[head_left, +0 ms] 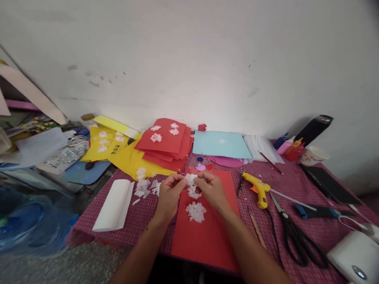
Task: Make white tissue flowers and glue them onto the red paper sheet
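Observation:
Over a red sheet of paper (208, 243), my left hand (171, 191) and my right hand (212, 188) pinch a small piece of white paper (191, 178) between them, one at each side. Both hands are closed at the fingertips. A white paper flower (196, 211) lies on the red sheet below the hands, and a second cluster of white petals (194, 192) sits just under the held piece. Left of my left hand are loose torn white paper scraps (142, 188). A folded white paper (113, 206) rests farther left.
Red sheets with white flowers (164, 136), yellow sheets (103, 144) and a light blue sheet (222, 143) lie at the back. On the right are a yellow glue gun (260, 189), black scissors (299, 240), a utility knife (317, 211), paint bottles (286, 145) and a white box (358, 262).

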Available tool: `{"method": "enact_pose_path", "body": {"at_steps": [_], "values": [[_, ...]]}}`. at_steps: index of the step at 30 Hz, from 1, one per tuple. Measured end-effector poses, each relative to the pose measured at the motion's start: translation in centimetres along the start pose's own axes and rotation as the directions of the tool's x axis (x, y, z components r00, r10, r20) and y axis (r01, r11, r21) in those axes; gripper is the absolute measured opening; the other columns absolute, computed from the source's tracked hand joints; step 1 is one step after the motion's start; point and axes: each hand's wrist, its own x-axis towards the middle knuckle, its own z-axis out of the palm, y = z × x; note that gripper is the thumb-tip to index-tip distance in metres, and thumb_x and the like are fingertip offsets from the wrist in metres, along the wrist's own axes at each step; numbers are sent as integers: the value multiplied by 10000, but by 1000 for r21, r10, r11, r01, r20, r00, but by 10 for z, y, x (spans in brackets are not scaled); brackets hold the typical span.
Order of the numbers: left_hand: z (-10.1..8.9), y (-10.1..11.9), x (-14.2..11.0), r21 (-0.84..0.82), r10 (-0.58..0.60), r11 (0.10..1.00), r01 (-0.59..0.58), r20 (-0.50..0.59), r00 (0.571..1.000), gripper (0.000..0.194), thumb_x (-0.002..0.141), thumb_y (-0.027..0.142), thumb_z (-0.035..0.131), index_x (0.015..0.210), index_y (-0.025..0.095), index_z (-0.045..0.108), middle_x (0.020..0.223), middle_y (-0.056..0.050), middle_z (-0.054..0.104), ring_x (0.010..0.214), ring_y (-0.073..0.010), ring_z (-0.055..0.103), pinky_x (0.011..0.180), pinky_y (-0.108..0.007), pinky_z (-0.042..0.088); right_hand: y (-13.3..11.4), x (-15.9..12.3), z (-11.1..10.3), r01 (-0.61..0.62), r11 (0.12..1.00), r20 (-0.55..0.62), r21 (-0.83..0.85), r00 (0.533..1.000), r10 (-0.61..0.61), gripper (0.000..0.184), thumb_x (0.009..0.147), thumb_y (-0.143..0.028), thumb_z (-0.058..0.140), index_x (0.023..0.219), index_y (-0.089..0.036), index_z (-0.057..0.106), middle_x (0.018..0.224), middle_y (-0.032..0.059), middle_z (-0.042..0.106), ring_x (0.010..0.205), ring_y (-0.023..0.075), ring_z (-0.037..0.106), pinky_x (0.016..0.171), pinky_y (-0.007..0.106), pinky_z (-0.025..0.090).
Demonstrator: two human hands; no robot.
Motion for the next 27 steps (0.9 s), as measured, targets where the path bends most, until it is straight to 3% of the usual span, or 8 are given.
{"method": "enact_pose_path", "body": {"at_steps": [6, 11, 16, 20, 23, 27], "values": [[4, 7, -3, 26, -21, 999, 19, 89, 996, 268, 723, 265, 793, 962, 159, 733, 914, -43, 741, 820, -150, 655, 805, -275, 502, -1, -3, 3, 102, 990, -17, -94, 994, -104, 171, 826, -297, 596, 694, -192, 625, 548, -35, 554, 492, 117, 482, 491, 230, 355], [3, 3, -2, 80, 15, 997, -16, 5, 1000, 185, 791, 328, 742, 851, 154, 724, 810, -19, 716, 736, -127, 623, 734, -247, 486, 2, -4, 5, 232, 956, 24, -180, 972, -232, 153, 848, -267, 594, 748, -185, 676, 606, -25, 571, 548, 119, 488, 535, 235, 362], [0, -1, 0, 107, 52, 993, -48, -42, 998, 176, 813, 332, 713, 837, 158, 701, 780, -1, 690, 706, -121, 604, 704, -238, 481, 5, -4, 5, 203, 964, 28, -174, 979, -201, 145, 849, -271, 605, 746, -188, 667, 595, -32, 555, 533, 117, 477, 520, 237, 350], [0, 1, -2, 218, 119, 970, -110, -27, 993, 156, 852, 330, 682, 877, 176, 689, 822, -6, 698, 753, -134, 623, 738, -251, 492, 4, -5, 4, 175, 977, 122, -120, 979, -161, 186, 874, -335, 620, 762, -189, 653, 593, -34, 544, 525, 117, 467, 503, 240, 331], [0, 4, -6, 400, 236, 888, -226, 24, 971, 121, 885, 306, 649, 900, 194, 690, 853, -17, 705, 787, -151, 637, 751, -264, 495, 3, -5, 1, 168, 982, 173, -86, 973, -152, 237, 889, -394, 628, 775, -187, 647, 618, -28, 550, 545, 123, 489, 513, 246, 342], [0, 7, -9, 569, 434, 695, -439, 155, 888, 71, 907, 237, 621, 923, 213, 686, 904, -25, 711, 851, -159, 652, 809, -284, 494, 2, -3, -1, 176, 979, 162, -100, 974, -158, 293, 902, -417, 607, 724, -185, 631, 618, -19, 550, 566, 130, 503, 527, 248, 359]]}}
